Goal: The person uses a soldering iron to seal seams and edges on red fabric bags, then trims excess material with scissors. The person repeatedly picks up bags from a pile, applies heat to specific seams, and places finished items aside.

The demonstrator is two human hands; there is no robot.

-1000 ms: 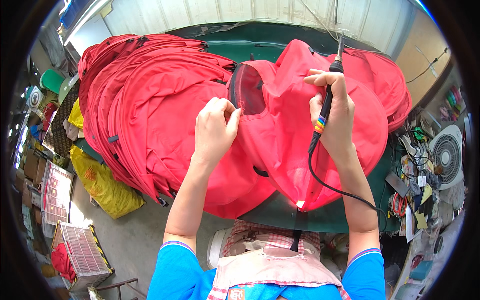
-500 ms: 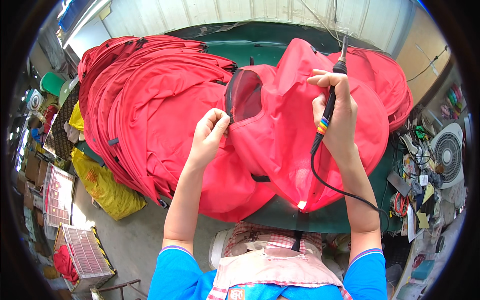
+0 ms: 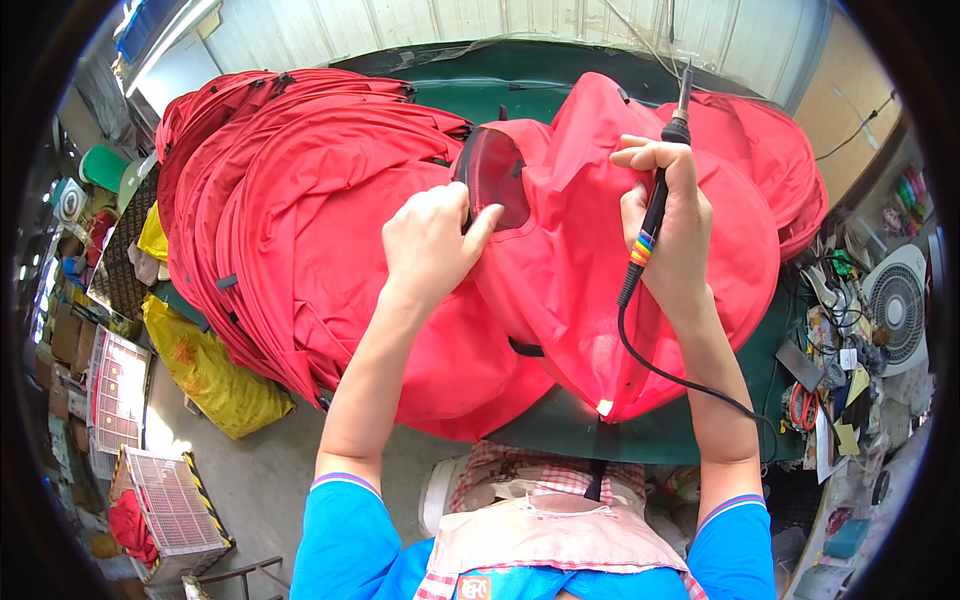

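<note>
My left hand (image 3: 435, 243) pinches the edge of the dark mesh window (image 3: 503, 180) in a red fabric piece (image 3: 565, 275), its thumb on the window's lower left border. Its fingertips are partly hidden. My right hand (image 3: 675, 215) grips a black soldering-iron-like tool (image 3: 642, 250) with rainbow bands, held upright over the fabric, metal tip pointing away from me. Its cord (image 3: 680, 382) runs down past my right forearm. A large pile of folded red fabric rounds (image 3: 280, 210) with black tabs lies to the left, and more red fabric (image 3: 770, 160) lies behind my right hand.
A green table (image 3: 540, 425) bears the fabric, against a white panel wall (image 3: 470, 22). At right are a white fan (image 3: 893, 310) and cluttered cables and papers. At lower left are a yellow bag (image 3: 210, 380) and wire crates (image 3: 170, 500) on the floor.
My left hand dipped down along the window's edge, then moved up and right, covering more of its lower left border. My right hand and the tool have barely moved.
</note>
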